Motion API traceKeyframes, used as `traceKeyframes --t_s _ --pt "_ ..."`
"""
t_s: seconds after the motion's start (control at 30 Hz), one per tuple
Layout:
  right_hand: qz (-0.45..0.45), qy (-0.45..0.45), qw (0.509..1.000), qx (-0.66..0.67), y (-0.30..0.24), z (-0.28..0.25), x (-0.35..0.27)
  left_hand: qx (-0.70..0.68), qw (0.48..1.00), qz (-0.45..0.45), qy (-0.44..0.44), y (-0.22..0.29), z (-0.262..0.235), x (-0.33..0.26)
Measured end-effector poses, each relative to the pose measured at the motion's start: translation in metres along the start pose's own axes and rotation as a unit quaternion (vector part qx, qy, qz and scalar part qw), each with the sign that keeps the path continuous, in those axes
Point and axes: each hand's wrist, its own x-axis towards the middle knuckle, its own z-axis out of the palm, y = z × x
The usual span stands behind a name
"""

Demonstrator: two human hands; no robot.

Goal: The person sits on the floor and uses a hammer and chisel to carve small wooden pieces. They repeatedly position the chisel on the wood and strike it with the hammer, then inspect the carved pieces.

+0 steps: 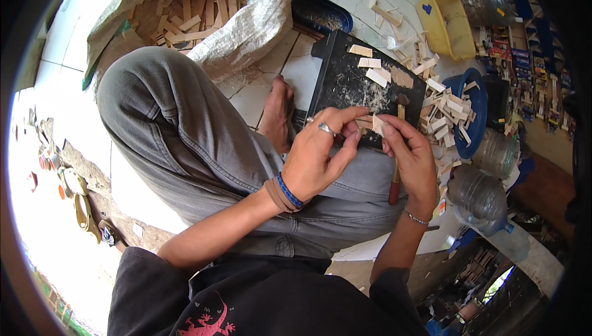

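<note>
Above my bent leg, both hands meet over the near edge of a black board [333, 70]. My left hand [317, 151], with a ring and wrist bands, is closed, pinching a small wood piece [369, 122] between thumb and fingers. The right end of that piece is pinched by my right hand [408, 154], also closed. Fingers partly cover it, so whether it is one piece or two joined is unclear. Beside my right hand lies a hammer [394, 189] with a reddish handle, partly hidden by the hand. Several pale wood pieces [370, 62] and sawdust lie on the board.
A white sack [259, 40] full of wood strips stands at the far left, next to a dark blue tray [308, 12]. To the right are a blue basin [478, 132] with wood pieces spilling out, a yellow tub [447, 27] and large plastic bottles [478, 191].
</note>
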Motion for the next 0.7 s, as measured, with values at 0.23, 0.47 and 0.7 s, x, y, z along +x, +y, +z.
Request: traceKeyframes --t_s 0.23,0.47,0.7 --pt "-0.006 0.017 1.0 0.002 -0.002 0.005 -0.001 -0.03 0.996 -0.051 -0.07 0.008 -0.012 0.031" --pt "-0.024 0.014 0.999 0.016 0.004 0.003 -0.001 -0.011 0.989 -0.025 -0.144 0.013 -0.018 0.052" --pt "-0.025 0.008 0.999 0.038 0.008 0.005 0.002 -0.015 0.987 -0.081 -0.136 0.004 -0.014 0.052"
